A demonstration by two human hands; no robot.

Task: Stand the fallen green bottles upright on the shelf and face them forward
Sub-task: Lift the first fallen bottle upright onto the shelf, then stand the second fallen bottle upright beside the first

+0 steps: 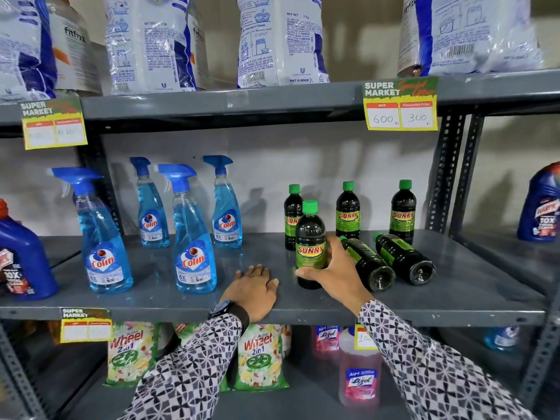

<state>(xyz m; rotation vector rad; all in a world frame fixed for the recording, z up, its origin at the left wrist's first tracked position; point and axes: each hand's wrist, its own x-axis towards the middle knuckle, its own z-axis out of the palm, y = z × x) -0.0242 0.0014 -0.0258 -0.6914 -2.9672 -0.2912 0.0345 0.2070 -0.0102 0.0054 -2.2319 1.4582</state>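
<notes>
On the grey shelf, the right hand grips an upright green bottle, label forward. At its three o'clock two fallen bottles lie with caps pointing back. At nine o'clock the left hand rests flat, open.

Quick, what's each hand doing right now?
Left hand: open, flat on the shelf, holding nothing.
Right hand: closed around the upright Sunny bottle.

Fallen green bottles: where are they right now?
Both fallen bottles lie side by side on the middle shelf, just right of the upright bottle in the right hand.
</notes>
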